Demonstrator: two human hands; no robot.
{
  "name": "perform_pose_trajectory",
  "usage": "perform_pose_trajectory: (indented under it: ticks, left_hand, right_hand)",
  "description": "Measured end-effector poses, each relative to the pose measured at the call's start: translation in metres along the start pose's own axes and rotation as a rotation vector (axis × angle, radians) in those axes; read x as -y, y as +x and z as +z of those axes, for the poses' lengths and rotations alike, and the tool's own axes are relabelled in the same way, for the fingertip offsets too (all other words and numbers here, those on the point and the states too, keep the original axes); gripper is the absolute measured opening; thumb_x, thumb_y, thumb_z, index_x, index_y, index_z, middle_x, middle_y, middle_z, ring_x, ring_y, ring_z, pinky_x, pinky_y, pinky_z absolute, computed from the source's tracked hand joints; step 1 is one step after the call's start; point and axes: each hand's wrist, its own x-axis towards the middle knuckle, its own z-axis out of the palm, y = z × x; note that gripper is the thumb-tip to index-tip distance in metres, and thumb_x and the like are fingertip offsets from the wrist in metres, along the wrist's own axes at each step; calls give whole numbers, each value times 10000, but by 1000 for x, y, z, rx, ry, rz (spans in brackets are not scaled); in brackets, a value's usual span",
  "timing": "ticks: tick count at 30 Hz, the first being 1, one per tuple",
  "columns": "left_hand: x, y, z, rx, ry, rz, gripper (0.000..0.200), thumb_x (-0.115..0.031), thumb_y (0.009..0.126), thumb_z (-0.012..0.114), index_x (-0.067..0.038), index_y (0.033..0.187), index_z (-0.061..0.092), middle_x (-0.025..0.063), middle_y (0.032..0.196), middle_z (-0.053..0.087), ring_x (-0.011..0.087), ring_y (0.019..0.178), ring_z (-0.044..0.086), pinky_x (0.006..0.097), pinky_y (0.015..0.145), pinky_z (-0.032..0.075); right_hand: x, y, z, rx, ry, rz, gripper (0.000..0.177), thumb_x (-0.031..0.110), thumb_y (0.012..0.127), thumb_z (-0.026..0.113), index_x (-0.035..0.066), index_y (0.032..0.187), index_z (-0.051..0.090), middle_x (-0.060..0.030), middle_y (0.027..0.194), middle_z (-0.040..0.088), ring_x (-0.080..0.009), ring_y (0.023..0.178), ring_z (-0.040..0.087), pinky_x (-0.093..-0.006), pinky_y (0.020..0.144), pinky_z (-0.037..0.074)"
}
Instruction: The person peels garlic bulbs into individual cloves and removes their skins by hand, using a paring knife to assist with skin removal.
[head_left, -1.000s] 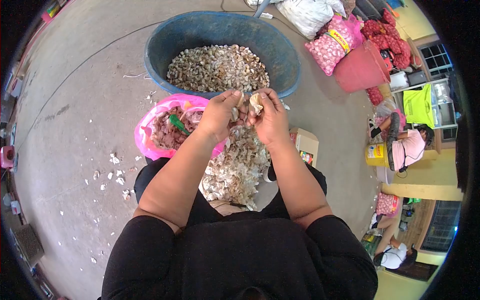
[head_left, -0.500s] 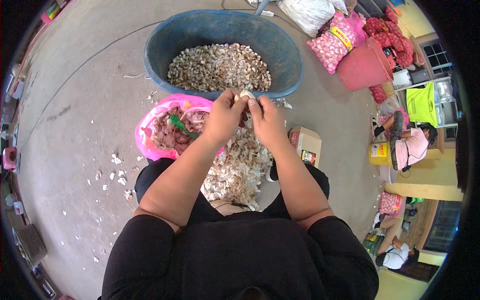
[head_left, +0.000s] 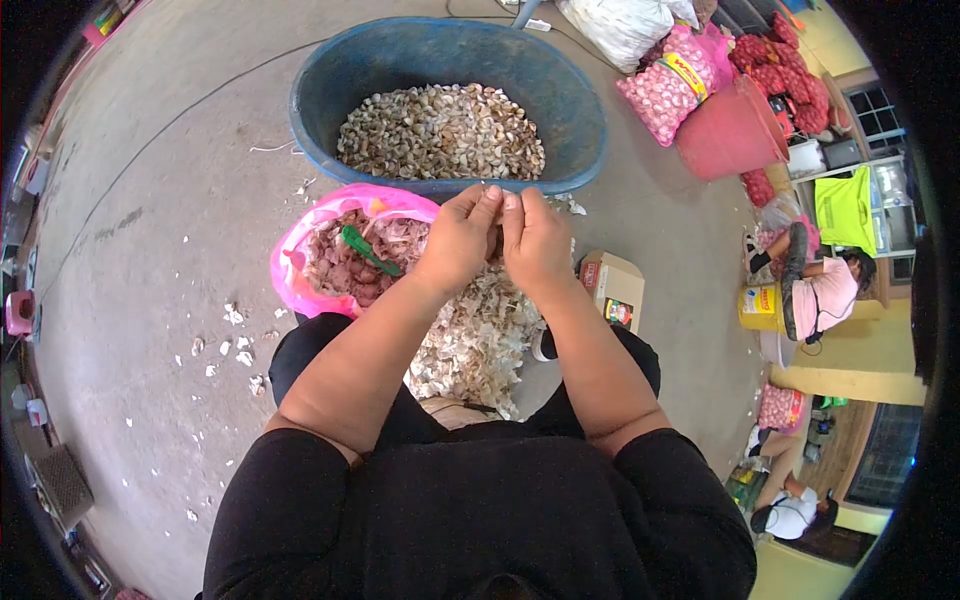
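The left hand (head_left: 460, 240) and right hand (head_left: 537, 240) were pinched fingertip to fingertip at the near rim of the blue tub (head_left: 330, 70); anything gripped was hidden. Garlic cloves (head_left: 440, 130) were heaped inside; more was left in the pink bag (head_left: 290, 275).

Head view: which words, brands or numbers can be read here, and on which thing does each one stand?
No text can be read for certain.
On the yellow band of the pink net sack: red letters, too blurred to read.
On the yellow bucket: a red label, too small to read.
On the small carton: coloured print, too small to read.
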Motion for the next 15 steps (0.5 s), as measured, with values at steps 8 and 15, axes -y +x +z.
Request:
perform_pose_trajectory:
  ticks: [8, 15]
  left_hand:
    - [-7, -5, 6, 125, -364, -139, 255, -303, 889, 391, -74, 844, 495, 10, 595, 499, 95, 435, 441, 213, 389, 331]
    - [-1, 2, -10, 233, -592, -173, 249, -331, 859, 443, -87, 875, 492, 16, 643, 514, 107, 517, 483, 227, 425, 372]
  right_hand:
    - [8, 2, -11, 12, 110, -28, 213, 124, 813, 494, 22, 652, 399, -168, 568, 480, -340, 521, 498, -392, 449, 377]
    - [2, -2, -13, 145, 578, 128, 167, 105, 798, 550, 28, 683, 456, -84, 531, 459, -174, 460, 466, -292, 452, 378]
